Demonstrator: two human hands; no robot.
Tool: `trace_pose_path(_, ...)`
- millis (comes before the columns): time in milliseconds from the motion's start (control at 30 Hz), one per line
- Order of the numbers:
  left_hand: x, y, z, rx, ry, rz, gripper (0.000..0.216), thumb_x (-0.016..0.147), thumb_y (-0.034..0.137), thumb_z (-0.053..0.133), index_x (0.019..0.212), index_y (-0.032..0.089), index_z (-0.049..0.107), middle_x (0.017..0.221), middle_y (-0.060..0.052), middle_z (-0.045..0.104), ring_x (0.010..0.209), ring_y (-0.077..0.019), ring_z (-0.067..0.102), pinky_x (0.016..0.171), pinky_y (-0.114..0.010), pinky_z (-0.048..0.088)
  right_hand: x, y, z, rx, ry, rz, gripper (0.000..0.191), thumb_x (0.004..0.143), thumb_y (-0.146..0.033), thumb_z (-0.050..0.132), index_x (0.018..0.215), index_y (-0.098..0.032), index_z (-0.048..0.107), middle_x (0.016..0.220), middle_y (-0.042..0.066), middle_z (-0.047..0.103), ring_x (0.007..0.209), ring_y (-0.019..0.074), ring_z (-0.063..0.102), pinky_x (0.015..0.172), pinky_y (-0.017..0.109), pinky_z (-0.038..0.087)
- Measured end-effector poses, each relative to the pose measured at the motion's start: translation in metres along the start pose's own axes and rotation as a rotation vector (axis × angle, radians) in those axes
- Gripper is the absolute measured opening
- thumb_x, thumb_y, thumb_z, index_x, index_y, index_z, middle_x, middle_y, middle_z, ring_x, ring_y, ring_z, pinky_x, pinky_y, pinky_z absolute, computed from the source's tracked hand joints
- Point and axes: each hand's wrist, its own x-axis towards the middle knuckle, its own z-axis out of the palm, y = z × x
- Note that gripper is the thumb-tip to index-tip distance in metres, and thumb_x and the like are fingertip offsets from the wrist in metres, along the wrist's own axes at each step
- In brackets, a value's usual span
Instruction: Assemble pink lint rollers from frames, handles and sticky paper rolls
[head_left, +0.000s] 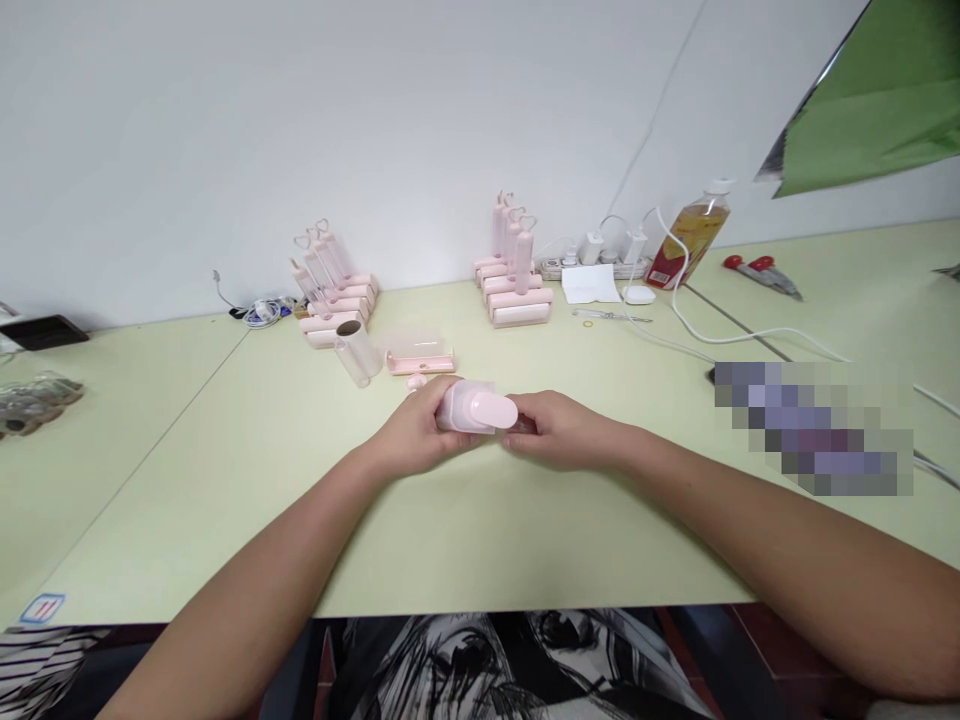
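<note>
My left hand (pixel 416 432) is wrapped round a pale pink and translucent lint roller part (pixel 491 408) with a rounded end, held low over the table. My right hand (pixel 555 432) is closed right beside that end. What its fingers grip is mostly hidden; I cannot make it out. Just beyond my left hand lie a small pink piece (pixel 415 382) and an open pink lint roller case (pixel 420 364) with a clear cover. Left of the case stands an adhesive roll (pixel 366 350) with a brown cardboard core, and a clear tube leans against it.
Pink lint rollers (pixel 330 290) stand in a row at back left, and another group of lint rollers (pixel 519 280) at back centre. To the right are a power strip (pixel 555 268), a drink bottle (pixel 688 240), white cables, red-handled pliers (pixel 765 272) and a blurred-out object (pixel 817 430).
</note>
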Motion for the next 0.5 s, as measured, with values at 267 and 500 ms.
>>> trace_pose_path(267, -0.0003, -0.0004, 0.0007, 0.017, 0.027, 0.003, 0.051, 0.073, 0.048, 0.072, 0.114, 0.021, 0.056, 0.110, -0.006, 0.063, 0.094, -0.0213, 0.061, 0.075, -0.032, 0.050, -0.0004, -0.0002, -0.0006, -0.001, -0.004, -0.010, 0.006, 0.079, -0.023, 0.053, 0.085, -0.020, 0.054, 0.071, -0.002, 0.052, 0.063, 0.0126, 0.047, 0.057, 0.024, 0.032)
trace_pose_path(500, 0.0003, 0.0004, -0.0005, 0.007, 0.031, -0.029, 0.047, 0.073, 0.047, 0.072, 0.108, 0.020, 0.056, 0.107, -0.006, 0.063, 0.092, -0.0216, 0.060, 0.075, -0.033, 0.049, -0.0004, -0.0002, -0.0004, -0.006, 0.013, -0.042, 0.006, 0.080, -0.022, 0.052, 0.084, -0.020, 0.055, 0.069, -0.002, 0.050, 0.061, 0.0126, 0.045, 0.056, 0.024, 0.031)
